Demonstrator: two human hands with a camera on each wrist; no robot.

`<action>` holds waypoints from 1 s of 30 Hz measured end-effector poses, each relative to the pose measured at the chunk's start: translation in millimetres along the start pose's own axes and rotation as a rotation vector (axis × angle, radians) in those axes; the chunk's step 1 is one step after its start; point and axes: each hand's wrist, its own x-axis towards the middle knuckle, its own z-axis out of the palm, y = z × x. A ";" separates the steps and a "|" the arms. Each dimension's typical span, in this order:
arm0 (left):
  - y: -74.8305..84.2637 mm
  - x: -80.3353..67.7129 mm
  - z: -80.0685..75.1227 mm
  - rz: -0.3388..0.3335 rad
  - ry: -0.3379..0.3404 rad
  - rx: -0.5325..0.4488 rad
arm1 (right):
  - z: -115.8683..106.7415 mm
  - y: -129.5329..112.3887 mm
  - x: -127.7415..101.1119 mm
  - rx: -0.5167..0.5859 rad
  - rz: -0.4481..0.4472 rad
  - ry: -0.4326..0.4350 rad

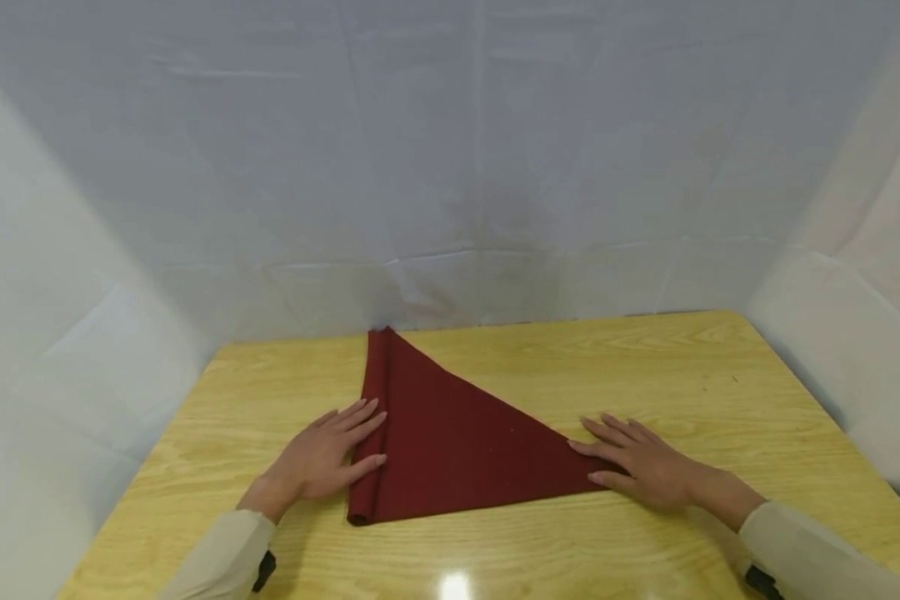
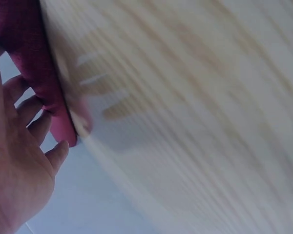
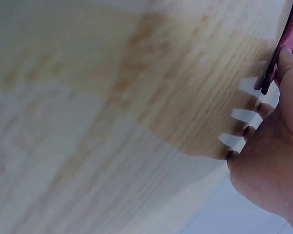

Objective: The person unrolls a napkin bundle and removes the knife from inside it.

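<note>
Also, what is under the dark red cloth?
The wooden table shows around the dark red cloth and supports it. The part directly beneath is covered, so I cannot see it.

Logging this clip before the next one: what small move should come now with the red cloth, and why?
Probably a slight turn of the rolled edge toward the right: the left hand rests on that roll, while the rest of the red cloth lies flat, with the right hand touching its tapering corner.
</note>
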 end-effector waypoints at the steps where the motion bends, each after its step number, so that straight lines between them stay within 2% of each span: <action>1: 1.6 1.1 -0.9 0.008 0.005 0.002 | -0.3 -0.2 0.0 -0.002 0.002 -0.002; 5: 9.7 6.6 -2.8 0.043 0.011 0.002 | -0.7 -0.3 0.1 -0.006 0.000 -0.003; 14: 24.3 20.3 -4.8 0.083 -0.034 0.005 | -0.6 -0.5 1.2 -0.046 0.001 -0.023; 22: 21.3 19.9 -1.0 0.061 -0.078 0.023 | -1.3 -3.7 -0.5 -0.121 0.015 -0.046; 30: 18.1 14.5 -0.1 0.046 -0.076 0.049 | 0.5 -5.3 -1.3 -0.169 0.020 -0.047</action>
